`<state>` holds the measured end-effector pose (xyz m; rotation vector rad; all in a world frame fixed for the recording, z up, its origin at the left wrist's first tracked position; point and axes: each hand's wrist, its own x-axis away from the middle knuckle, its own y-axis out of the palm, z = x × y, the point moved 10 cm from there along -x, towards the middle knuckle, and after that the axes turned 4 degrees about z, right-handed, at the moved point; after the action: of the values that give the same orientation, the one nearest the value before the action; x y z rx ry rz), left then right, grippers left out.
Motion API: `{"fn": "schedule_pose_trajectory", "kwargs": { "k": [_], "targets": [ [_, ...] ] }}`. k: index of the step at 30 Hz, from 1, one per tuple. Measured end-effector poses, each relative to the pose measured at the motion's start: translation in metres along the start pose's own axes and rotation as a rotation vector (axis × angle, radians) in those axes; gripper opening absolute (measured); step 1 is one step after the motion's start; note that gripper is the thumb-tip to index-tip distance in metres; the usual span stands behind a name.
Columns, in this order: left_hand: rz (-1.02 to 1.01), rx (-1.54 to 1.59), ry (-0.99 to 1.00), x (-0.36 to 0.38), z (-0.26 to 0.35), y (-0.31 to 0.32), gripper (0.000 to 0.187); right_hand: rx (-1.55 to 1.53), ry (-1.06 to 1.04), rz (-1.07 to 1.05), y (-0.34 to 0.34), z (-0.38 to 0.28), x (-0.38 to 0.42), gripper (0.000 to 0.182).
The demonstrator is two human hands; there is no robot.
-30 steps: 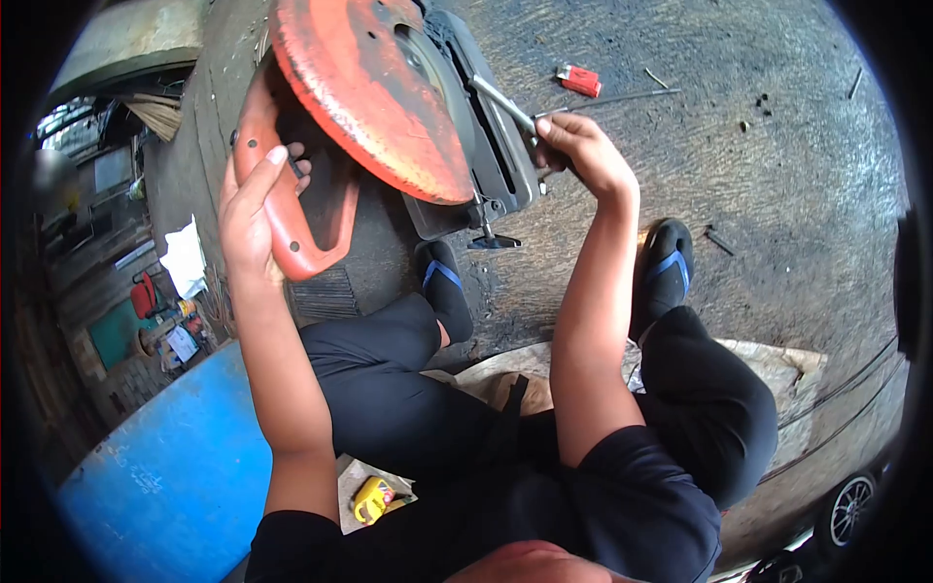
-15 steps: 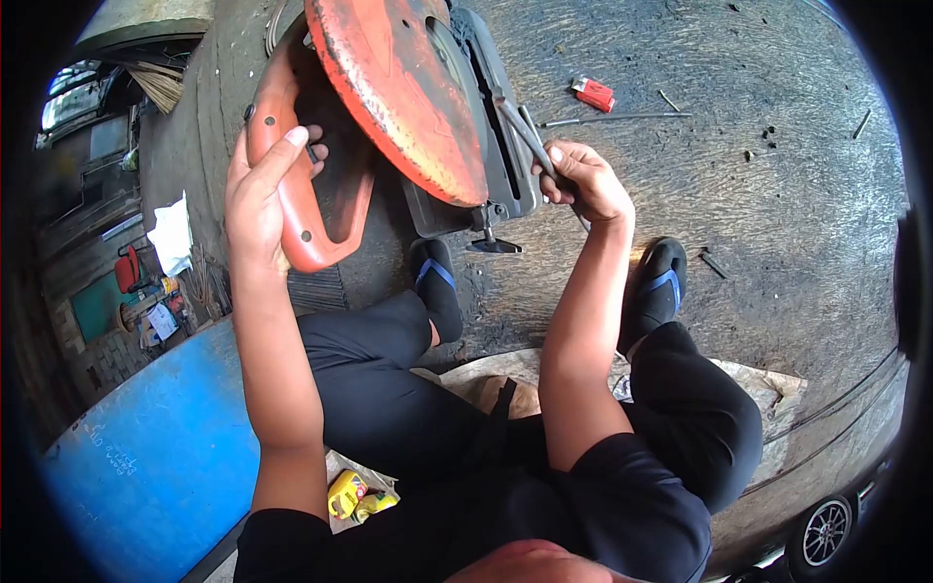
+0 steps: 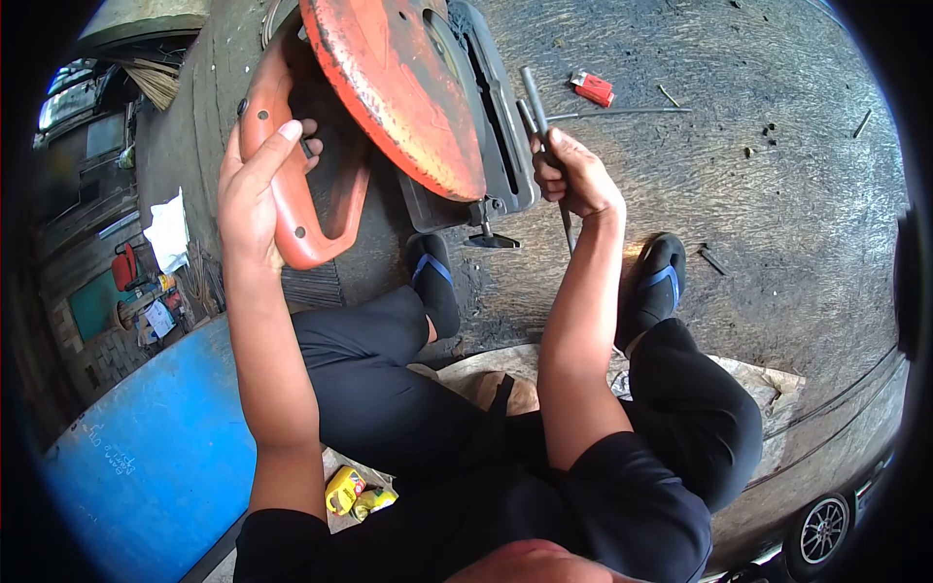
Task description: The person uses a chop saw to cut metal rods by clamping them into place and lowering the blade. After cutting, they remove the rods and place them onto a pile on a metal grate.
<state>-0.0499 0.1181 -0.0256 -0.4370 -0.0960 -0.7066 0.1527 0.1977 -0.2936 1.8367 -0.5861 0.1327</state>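
Observation:
The orange handle (image 3: 289,209) of a cut-off saw is wrapped by my left hand (image 3: 255,189), thumb on top and fingertips inside the loop. The saw's worn orange blade guard (image 3: 398,92) slants over the dark metal base (image 3: 501,117). Right of the base, my right hand (image 3: 580,180) is closed on metal rods (image 3: 536,102), which point up past the thumb, with a length hanging below the palm. A black clamp knob (image 3: 492,241) sits at the base's near end.
On the floor lie a red pack (image 3: 593,88), a long thin rod (image 3: 637,111) and a short dark piece (image 3: 713,261). My feet in blue-strapped sandals are below the saw. A blue panel (image 3: 175,447) is at lower left, a wheel (image 3: 824,531) at lower right.
My right hand has shifted slightly left, and the rods in it have swung more upright, away from the saw base. My left hand stays on the handle.

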Motion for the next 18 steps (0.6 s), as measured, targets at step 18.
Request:
{"fn": "schedule_pose_trajectory", "kwargs": {
  "k": [18],
  "targets": [
    [-0.052,-0.053,0.004,-0.001,-0.001,-0.001,0.049,0.257,0.296,0.079,-0.042,0.082,-0.006,0.039]
  ]
}}
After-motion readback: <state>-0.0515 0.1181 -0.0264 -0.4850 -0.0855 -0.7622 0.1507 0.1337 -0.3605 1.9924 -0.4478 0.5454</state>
